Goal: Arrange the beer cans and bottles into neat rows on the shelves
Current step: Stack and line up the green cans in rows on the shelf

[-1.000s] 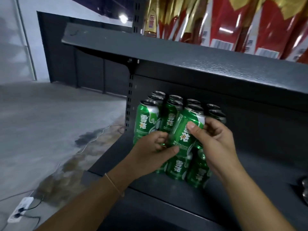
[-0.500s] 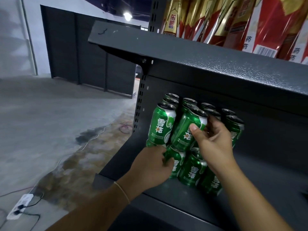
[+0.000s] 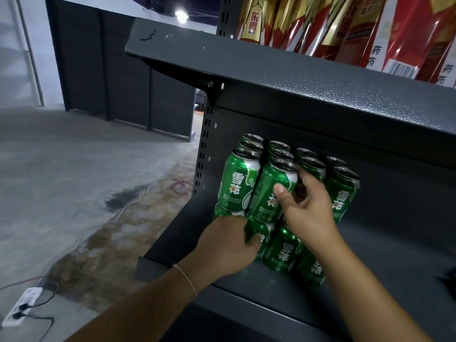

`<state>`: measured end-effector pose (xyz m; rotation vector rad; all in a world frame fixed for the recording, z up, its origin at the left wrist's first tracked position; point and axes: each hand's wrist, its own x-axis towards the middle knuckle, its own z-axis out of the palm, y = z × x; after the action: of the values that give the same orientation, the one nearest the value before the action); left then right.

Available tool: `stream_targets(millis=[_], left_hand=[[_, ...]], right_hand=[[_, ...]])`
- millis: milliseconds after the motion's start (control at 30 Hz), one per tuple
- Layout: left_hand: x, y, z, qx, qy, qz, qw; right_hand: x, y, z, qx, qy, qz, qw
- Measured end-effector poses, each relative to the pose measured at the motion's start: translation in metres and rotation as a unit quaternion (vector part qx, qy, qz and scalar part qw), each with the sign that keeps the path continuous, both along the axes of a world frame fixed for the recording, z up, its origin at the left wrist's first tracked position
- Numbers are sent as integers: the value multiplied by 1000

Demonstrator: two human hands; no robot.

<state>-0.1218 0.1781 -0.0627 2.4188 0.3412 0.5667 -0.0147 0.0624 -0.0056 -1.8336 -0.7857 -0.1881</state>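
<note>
Several green beer cans stand stacked in two layers on the dark grey shelf [image 3: 385, 262]. My right hand [image 3: 306, 211] grips a tilted upper-layer can [image 3: 267, 191], thumb on its front and fingers behind it. Beside it on the left stands another upper can [image 3: 238, 180]. My left hand [image 3: 228, 245] curls round a lower-layer can [image 3: 256, 233] at the stack's left front, mostly hiding it. More lower cans [image 3: 283, 253] show between my wrists, and an upper can [image 3: 341, 193] stands at the right.
The shelf above [image 3: 320, 77] overhangs the cans and carries red and gold packages [image 3: 345, 25]. A perforated upright [image 3: 204, 149] borders the shelf on the left. On the concrete floor lie cables and a power strip [image 3: 22, 307]. A dark object [image 3: 450, 277] sits at the shelf's right edge.
My left hand dropped from the tilted upper can to a lower-layer can. My right hand kept hold of the tilted can, now set on the upper layer. The view shifted left.
</note>
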Motion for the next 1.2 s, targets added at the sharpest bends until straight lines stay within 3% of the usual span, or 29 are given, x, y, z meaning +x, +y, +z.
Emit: stream_targets(millis=[267,533,800,1200], left_hand=[[2,-2,0,13,1,8,1000],[-2,-23,20,119,-17,44,992],[25,-63,39,51,-145,-48,987],[118,-192,39,8,-151,-151,977]], right_hand=[[-4,-3,2,-35,-25,-29,999],[-1,-11,1,-24,-4,26,999],[15,-78,15,79,-43,-48,995],[79,-248,-6,57,-20,-190,980]])
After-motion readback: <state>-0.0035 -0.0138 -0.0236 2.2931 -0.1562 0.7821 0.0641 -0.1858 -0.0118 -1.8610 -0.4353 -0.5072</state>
